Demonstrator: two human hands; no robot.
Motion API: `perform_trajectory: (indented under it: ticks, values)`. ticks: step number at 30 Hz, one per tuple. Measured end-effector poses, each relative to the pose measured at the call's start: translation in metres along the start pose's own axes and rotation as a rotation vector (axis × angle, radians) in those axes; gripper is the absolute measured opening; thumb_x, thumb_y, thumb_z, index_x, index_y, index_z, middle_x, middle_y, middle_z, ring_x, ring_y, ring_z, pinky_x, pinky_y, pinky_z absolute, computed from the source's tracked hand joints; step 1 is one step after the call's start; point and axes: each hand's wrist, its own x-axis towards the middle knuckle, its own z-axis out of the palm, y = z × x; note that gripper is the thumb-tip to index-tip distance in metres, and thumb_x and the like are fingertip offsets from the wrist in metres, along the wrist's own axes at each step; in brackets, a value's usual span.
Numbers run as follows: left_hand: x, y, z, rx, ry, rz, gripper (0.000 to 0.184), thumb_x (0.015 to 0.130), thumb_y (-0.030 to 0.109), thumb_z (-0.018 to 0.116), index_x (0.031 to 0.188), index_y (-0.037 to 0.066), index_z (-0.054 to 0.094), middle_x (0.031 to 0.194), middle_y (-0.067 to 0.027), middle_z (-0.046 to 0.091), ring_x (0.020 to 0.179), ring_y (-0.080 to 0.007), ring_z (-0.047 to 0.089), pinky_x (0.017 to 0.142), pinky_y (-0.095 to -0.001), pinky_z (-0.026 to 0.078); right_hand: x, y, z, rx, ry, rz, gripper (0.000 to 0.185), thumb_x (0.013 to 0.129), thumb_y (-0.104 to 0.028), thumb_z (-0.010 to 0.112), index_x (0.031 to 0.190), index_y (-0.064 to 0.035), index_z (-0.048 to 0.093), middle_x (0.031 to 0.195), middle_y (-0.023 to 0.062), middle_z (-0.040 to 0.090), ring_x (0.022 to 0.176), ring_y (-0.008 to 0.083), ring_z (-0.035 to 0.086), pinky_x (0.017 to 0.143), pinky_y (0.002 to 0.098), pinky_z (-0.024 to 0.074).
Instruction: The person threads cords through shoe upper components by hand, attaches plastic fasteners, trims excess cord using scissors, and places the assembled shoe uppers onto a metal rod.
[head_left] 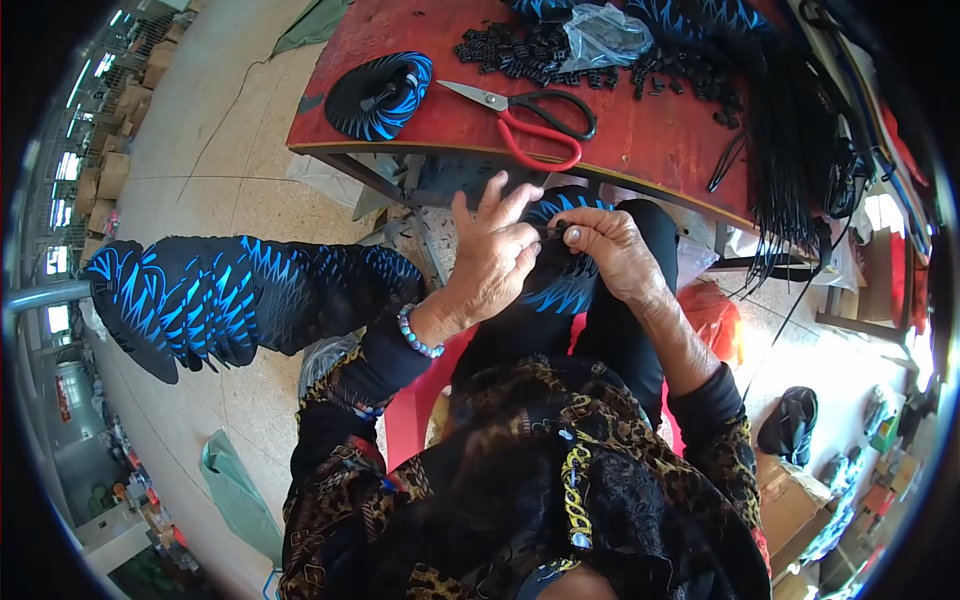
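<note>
A black and blue shoe upper (562,292) lies over my lap, partly covered by both hands. My right hand (622,258) is closed, thumb and index finger pinching a small black piece (558,230) at the upper's opening. Beside it, my left hand (490,252) has its thumb and index finger brought together near that piece, while the other fingers stretch upward. Whatever the left fingertips hold is too small to make out. On the red table, just beyond my hands, lie scissors (530,125) with red and black handles, blades apart.
Another shoe upper (378,97) sits at the left of the red table (420,35). Small black fittings (520,55), a clear plastic bag (605,37) and black laces (790,150) cover its far and right parts. A long stack of uppers (230,300) extends left on a metal pole (45,295).
</note>
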Motion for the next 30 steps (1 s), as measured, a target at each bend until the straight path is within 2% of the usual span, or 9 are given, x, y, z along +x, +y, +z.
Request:
perform_trajectory:
  ticks: [1, 7, 12, 17, 21, 26, 30]
  values:
    - [0.001, -0.001, 0.000, 0.060, -0.011, 0.034, 0.005, 0.076, 0.008, 0.059, 0.072, 0.006, 0.057, 0.131, -0.0093, 0.046, 0.125, -0.0342, 0.034, 0.094, -0.0633, 0.019, 0.000, 0.000, 0.000, 0.000, -0.003, -0.003, 0.020, 0.084, 0.000, 0.058, 0.102, 0.0022, 0.067, 0.081, 0.0006, 0.062, 0.070, 0.0061, 0.048, 0.068, 0.0178, 0.0414]
    - [0.008, 0.002, -0.009, 0.152, -0.073, 0.041, 0.001, 0.076, 0.004, 0.058, 0.076, 0.005, 0.059, 0.133, -0.0090, 0.048, 0.132, -0.0335, 0.030, 0.099, -0.0646, 0.016, 0.001, 0.000, 0.003, -0.004, 0.014, 0.009, 0.021, 0.084, 0.001, 0.057, 0.102, 0.0020, 0.067, 0.079, 0.0004, 0.062, 0.069, 0.0059, 0.047, 0.067, 0.0174, 0.0412]
    - [0.014, -0.003, -0.009, 0.186, -0.081, 0.106, 0.003, 0.075, 0.007, 0.058, 0.072, 0.006, 0.057, 0.127, -0.0088, 0.048, 0.125, -0.0331, 0.035, 0.092, -0.0639, 0.022, 0.001, 0.001, 0.003, -0.061, 0.006, 0.011, 0.021, 0.084, 0.002, 0.056, 0.101, 0.0018, 0.067, 0.077, -0.0001, 0.060, 0.069, 0.0058, 0.047, 0.066, 0.0176, 0.0412]
    - [0.014, -0.010, -0.002, -0.073, -0.140, 0.035, 0.002, 0.076, 0.007, 0.058, 0.074, 0.006, 0.058, 0.126, -0.0096, 0.048, 0.124, -0.0324, 0.036, 0.092, -0.0656, 0.021, -0.001, 0.002, 0.007, -0.071, 0.029, -0.021, 0.020, 0.084, 0.002, 0.055, 0.100, 0.0019, 0.067, 0.077, 0.0001, 0.059, 0.069, 0.0059, 0.047, 0.066, 0.0177, 0.0410]
    - [0.010, -0.004, 0.003, 0.097, 0.039, 0.152, 0.002, 0.077, 0.007, 0.057, 0.077, 0.006, 0.058, 0.127, -0.0091, 0.049, 0.124, -0.0319, 0.037, 0.092, -0.0664, 0.020, -0.003, 0.002, 0.012, -0.137, 0.075, -0.057, 0.019, 0.084, 0.003, 0.054, 0.099, 0.0025, 0.066, 0.078, 0.0006, 0.059, 0.070, 0.0068, 0.047, 0.066, 0.0181, 0.0402]
    - [0.002, -0.005, 0.019, 0.071, 0.119, 0.100, 0.003, 0.078, 0.008, 0.057, 0.079, 0.005, 0.058, 0.129, -0.0081, 0.049, 0.125, -0.0323, 0.037, 0.092, -0.0666, 0.019, -0.004, 0.010, 0.019, -0.254, 0.164, -0.163, 0.019, 0.084, 0.004, 0.054, 0.099, 0.0036, 0.065, 0.079, 0.0012, 0.059, 0.070, 0.0081, 0.047, 0.067, 0.0189, 0.0399]
    - [0.003, -0.002, 0.015, 0.116, 0.139, 0.116, 0.002, 0.078, 0.008, 0.057, 0.078, 0.006, 0.058, 0.130, -0.0082, 0.048, 0.126, -0.0327, 0.037, 0.092, -0.0668, 0.019, -0.002, 0.008, 0.020, -0.269, 0.175, -0.169, 0.019, 0.083, 0.004, 0.054, 0.100, 0.0043, 0.064, 0.079, 0.0013, 0.060, 0.071, 0.0088, 0.048, 0.068, 0.0193, 0.0400]
